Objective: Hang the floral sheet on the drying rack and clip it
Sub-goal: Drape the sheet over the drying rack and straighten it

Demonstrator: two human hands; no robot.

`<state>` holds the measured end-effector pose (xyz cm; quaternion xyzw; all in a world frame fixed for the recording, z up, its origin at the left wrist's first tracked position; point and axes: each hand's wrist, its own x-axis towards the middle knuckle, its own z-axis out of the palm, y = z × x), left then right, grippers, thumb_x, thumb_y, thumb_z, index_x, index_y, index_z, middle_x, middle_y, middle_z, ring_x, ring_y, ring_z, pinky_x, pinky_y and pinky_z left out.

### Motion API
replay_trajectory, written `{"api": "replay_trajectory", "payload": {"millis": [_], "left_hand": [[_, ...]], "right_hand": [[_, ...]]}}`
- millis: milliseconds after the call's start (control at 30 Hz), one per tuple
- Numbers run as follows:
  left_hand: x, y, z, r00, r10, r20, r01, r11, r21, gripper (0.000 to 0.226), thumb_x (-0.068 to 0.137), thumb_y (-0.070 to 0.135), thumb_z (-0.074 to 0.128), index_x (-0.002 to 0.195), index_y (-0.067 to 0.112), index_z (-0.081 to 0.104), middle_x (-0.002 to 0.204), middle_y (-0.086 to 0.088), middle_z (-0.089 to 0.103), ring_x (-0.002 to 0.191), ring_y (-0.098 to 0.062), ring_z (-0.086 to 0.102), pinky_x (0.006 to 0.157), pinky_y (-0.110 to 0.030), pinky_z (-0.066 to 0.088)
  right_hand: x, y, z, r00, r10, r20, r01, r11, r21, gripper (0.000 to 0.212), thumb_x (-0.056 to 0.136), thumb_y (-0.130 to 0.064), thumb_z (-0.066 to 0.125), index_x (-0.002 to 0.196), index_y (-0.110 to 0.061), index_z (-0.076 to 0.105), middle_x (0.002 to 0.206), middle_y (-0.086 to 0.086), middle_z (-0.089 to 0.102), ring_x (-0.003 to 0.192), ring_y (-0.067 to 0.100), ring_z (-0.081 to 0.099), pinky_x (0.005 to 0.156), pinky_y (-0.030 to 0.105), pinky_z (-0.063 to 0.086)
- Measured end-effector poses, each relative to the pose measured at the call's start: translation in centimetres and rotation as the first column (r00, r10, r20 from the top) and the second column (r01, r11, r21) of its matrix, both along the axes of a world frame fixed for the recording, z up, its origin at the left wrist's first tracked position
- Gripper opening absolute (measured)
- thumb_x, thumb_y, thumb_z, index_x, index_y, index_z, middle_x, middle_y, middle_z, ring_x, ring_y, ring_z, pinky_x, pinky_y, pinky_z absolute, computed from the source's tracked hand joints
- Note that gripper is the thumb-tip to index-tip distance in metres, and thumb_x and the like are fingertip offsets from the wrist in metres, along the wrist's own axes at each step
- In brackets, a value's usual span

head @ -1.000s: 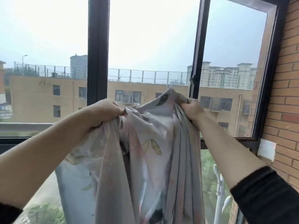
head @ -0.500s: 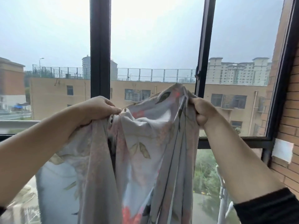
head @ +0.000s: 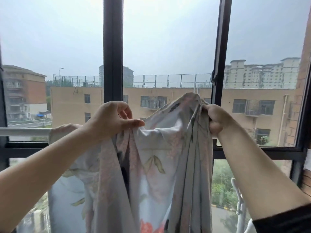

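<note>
The floral sheet [head: 156,162], pale grey with pink flowers and green leaves, hangs bunched in front of the window. My left hand [head: 109,120] pinches its upper edge between thumb and fingers, with the other fingers lifted. My right hand [head: 217,118] grips a gathered bunch of the sheet in a fist, held a little higher. A white rail of the drying rack [head: 23,132] runs level at the left, and the sheet's left part seems draped over it. No clip is visible.
Black window frames [head: 112,47] stand straight ahead, with an open pane at the right [head: 218,64]. A brick wall [head: 306,182] borders the right side. A white rack post [head: 237,199] rises at the lower right. Buildings lie outside.
My left hand has loosened from a full grip to a thumb-and-finger pinch on the sheet's edge. The view has shifted left and slightly up. My right hand keeps its grip.
</note>
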<state>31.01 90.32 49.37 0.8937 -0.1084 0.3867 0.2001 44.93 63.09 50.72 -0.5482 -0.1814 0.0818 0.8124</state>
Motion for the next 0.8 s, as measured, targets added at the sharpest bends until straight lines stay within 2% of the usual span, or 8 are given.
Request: {"api": "replay_trajectory", "payload": {"millis": [100,233,333,400,467,533,633,800], "left_hand": [[-0.2,-0.5,0.7,0.97,-0.09,-0.228,0.096,0.995,0.014,0.047,0.052,0.067,0.07,0.074,0.027,0.073,0.075,0.011,0.072,0.07,0.001,0.066,0.061,-0.018,0.049],[-0.1,-1.5,0.8,0.941,-0.147,-0.306,0.158,0.987,0.012,0.032,0.063,0.053,0.076,0.077,0.023,0.077,0.07,0.011,0.072,0.068,-0.003,0.067,0.058,-0.014,0.049],[-0.3,-1.3,0.7,0.947,-0.21,-0.243,0.195,0.977,-0.084,0.018,0.069,0.037,0.079,0.077,0.02,0.077,0.065,0.016,0.069,0.064,0.004,0.062,0.056,-0.007,0.044],[-0.3,-0.6,0.7,0.956,-0.196,-0.218,0.174,0.978,-0.117,0.013,0.071,0.032,0.079,0.074,0.02,0.077,0.064,0.01,0.07,0.061,0.002,0.06,0.057,-0.008,0.044],[0.2,0.6,1.2,0.983,-0.107,-0.15,0.092,0.99,-0.107,0.011,0.075,0.028,0.078,0.071,0.018,0.075,0.066,0.003,0.069,0.062,-0.004,0.059,0.059,-0.016,0.045],[1.2,1.7,2.7,0.999,0.046,-0.013,-0.048,0.989,-0.141,0.014,0.078,0.026,0.077,0.074,0.013,0.075,0.069,-0.001,0.069,0.068,-0.013,0.06,0.063,-0.023,0.047],[2.9,1.4,5.3,0.977,0.179,0.112,-0.158,0.972,-0.175,0.019,0.079,0.028,0.076,0.076,0.009,0.075,0.071,-0.002,0.068,0.072,-0.016,0.06,0.068,-0.023,0.044],[5.3,1.3,1.7,0.947,0.098,-0.307,-0.105,0.994,-0.007,0.022,0.076,0.035,0.078,0.06,0.021,0.07,0.057,0.005,0.065,0.052,-0.003,0.051,0.052,-0.016,0.038]], "right_hand": [[0.1,-0.2,0.2,0.999,-0.013,-0.031,0.017,0.992,0.126,0.035,0.104,-0.008,0.025,0.096,-0.02,0.057,0.07,0.009,0.067,0.056,0.021,0.067,0.053,0.037,0.058],[0.6,-0.1,0.0,0.993,-0.117,0.031,0.12,0.913,-0.391,0.028,0.1,-0.003,0.034,0.092,-0.006,0.061,0.074,0.015,0.056,0.058,0.021,0.056,0.073,0.036,0.055],[0.3,0.7,0.2,0.969,-0.084,0.231,0.24,0.532,-0.812,0.026,0.086,-0.008,0.051,0.102,0.003,0.068,0.098,0.024,0.067,0.079,0.027,0.063,0.087,0.043,0.052],[-0.5,1.7,0.4,0.933,-0.006,0.359,0.347,0.269,-0.898,0.032,0.086,-0.016,0.056,0.11,0.001,0.068,0.113,0.017,0.067,0.097,0.027,0.066,0.089,0.04,0.055],[-1.5,2.4,0.4,0.896,0.032,0.443,0.435,0.145,-0.889,0.033,0.089,-0.024,0.059,0.113,-0.004,0.068,0.117,0.01,0.067,0.106,0.024,0.064,0.094,0.038,0.054],[-1.9,2.9,0.3,0.894,0.064,0.442,0.429,0.156,-0.89,0.031,0.089,-0.022,0.06,0.11,-0.001,0.069,0.113,0.009,0.067,0.1,0.023,0.065,0.088,0.03,0.056],[-2.7,3.4,0.0,0.92,0.07,0.385,0.358,0.245,-0.901,0.025,0.089,-0.009,0.057,0.106,0.006,0.068,0.107,0.011,0.069,0.08,0.016,0.061,0.059,0.019,0.05],[-2.8,1.9,-0.9,0.809,0.114,0.576,0.486,0.421,-0.766,0.025,0.083,0.001,0.055,0.083,-0.018,0.071,0.098,-0.005,0.066,0.099,0.015,0.06,0.084,0.027,0.048]]}}
